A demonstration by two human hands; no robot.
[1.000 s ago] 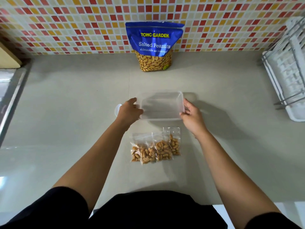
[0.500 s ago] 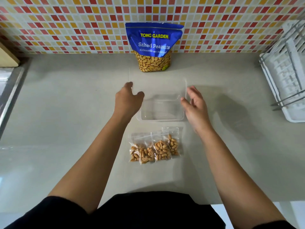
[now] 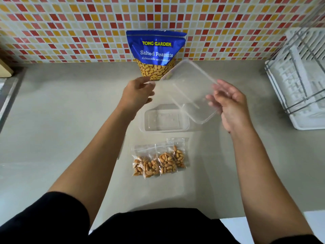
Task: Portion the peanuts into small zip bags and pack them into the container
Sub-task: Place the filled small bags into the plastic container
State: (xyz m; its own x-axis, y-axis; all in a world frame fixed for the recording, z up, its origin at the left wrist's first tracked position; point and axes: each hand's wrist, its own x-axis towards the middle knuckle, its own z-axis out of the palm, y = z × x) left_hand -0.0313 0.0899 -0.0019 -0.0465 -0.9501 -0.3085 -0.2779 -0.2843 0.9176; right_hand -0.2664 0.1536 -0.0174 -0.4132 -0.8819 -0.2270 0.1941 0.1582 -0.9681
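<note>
While our left hand [image 3: 138, 93] pinches the clear lid [image 3: 186, 88], tilted above the open container [image 3: 163, 120], our right hand [image 3: 231, 104] keeps loose, uncurled fingers at its right edge.

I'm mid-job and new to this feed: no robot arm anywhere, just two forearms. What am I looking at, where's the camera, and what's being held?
There is no machine here: a person works with bare hands. The single picture comes from a wide-angle camera on their head, looking forward and down, so the forearms enter from the bottom. On the grey counter a blue pouch of salted peanuts stands against the tiled wall. An open clear plastic container sits mid-counter, and three overlapping small zip bags of peanuts lie nearer the person. A white dish rack is at the right. The left hand pinches one edge of the clear lid, held tilted above the container. The right hand is open at the lid's other end; whether it touches is unclear.
</note>
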